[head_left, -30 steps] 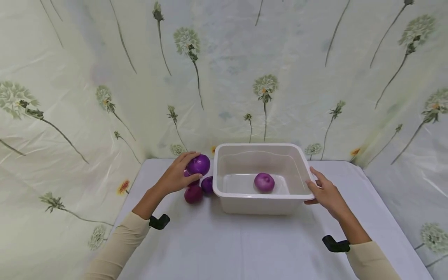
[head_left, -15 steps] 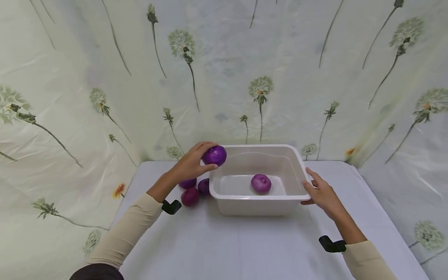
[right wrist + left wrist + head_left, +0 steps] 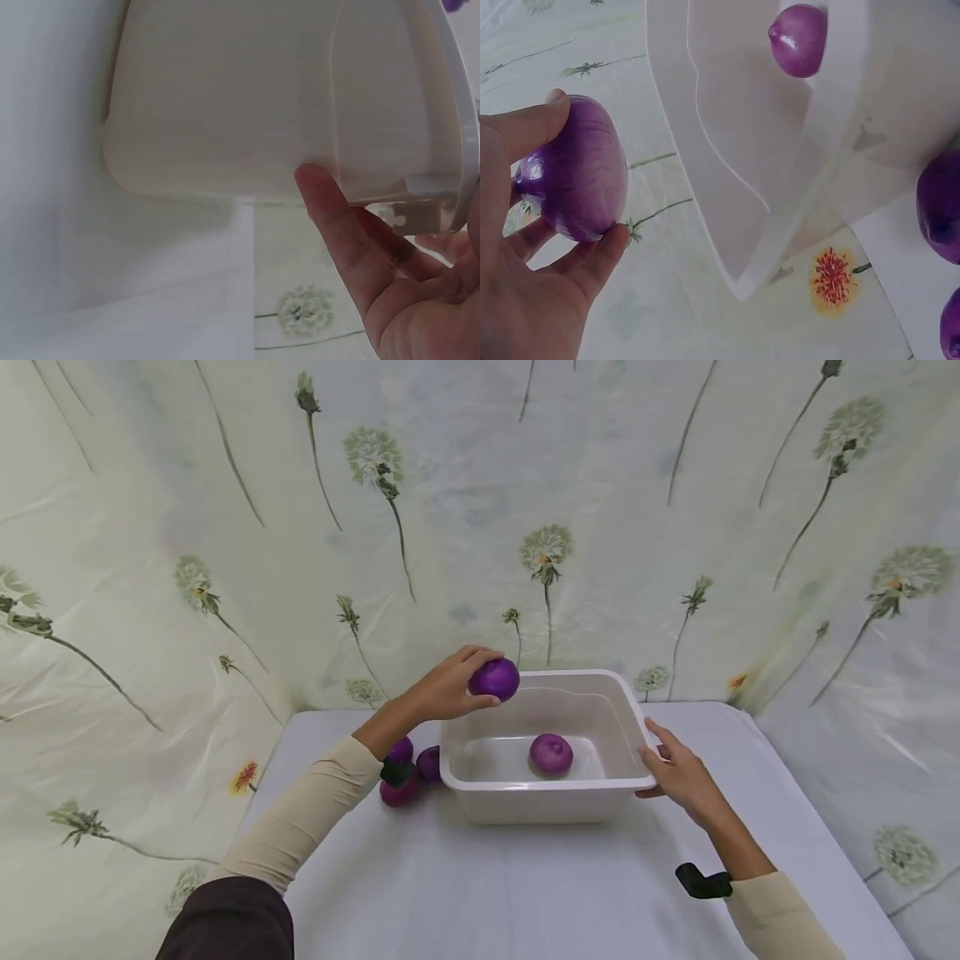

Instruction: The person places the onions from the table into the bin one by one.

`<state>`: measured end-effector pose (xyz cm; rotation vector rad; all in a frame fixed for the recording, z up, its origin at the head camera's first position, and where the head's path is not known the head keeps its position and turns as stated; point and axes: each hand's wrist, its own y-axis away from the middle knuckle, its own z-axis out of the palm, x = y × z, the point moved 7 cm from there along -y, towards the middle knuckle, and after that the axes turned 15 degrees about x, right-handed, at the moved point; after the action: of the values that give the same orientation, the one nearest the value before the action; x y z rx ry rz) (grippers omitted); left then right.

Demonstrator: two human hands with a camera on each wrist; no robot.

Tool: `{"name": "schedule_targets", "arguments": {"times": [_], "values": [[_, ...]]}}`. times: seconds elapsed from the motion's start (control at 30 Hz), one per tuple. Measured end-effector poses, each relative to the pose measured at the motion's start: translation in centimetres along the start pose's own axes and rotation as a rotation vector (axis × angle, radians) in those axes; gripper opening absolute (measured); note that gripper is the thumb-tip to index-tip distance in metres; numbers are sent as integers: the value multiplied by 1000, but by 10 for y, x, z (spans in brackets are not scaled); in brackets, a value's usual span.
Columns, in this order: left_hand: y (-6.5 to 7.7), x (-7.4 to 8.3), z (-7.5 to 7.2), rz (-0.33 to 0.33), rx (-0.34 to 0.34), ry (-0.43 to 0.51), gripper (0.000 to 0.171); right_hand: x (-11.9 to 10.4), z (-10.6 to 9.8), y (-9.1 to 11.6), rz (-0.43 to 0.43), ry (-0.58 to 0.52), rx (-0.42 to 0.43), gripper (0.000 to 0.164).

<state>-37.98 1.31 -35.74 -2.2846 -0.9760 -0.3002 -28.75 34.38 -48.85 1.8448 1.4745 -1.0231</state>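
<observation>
In the head view my left hand (image 3: 448, 687) holds a shiny purple onion (image 3: 496, 680) in the air over the left back part of a white plastic tub (image 3: 536, 807). The left wrist view shows this onion (image 3: 585, 172) between thumb and fingertips, apart from the tub. Inside the tub, on its floor, lies another purple onion (image 3: 551, 754). My right hand (image 3: 681, 779) grips the tub's right rim. From the right wrist view, a finger (image 3: 334, 221) presses against the tub's outer wall, and the thumb is mostly cut off.
Left of the tub, a dark purple onion (image 3: 429, 765), a reddish onion (image 3: 397, 792) and a purple onion (image 3: 402, 749) sit close together, partly behind the left wrist. A white cloth covers the table (image 3: 510, 893). A flower-patterned sheet (image 3: 450, 527) hangs behind.
My left hand has lifted the onion from beside the other onions and carried it right and up over the tub. The right hand keeps its grip on the rim.
</observation>
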Motion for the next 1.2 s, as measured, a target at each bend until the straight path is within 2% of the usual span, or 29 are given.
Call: {"name": "schedule_targets", "arguments": {"times": [0.27,0.57,0.87,1.2], "values": [[-20,12,28,45,-67,11,69,-3,-3,0,-6,-20,6,69],[-38,16,55,55,-132,33,68,1,-3,1,12,-19,22,68],[-40,20,84,124,-212,32,67,-1,-4,2,14,-20,21,67],[-41,25,107,107,-315,50,68,0,-6,4,29,-15,29,67]]}}
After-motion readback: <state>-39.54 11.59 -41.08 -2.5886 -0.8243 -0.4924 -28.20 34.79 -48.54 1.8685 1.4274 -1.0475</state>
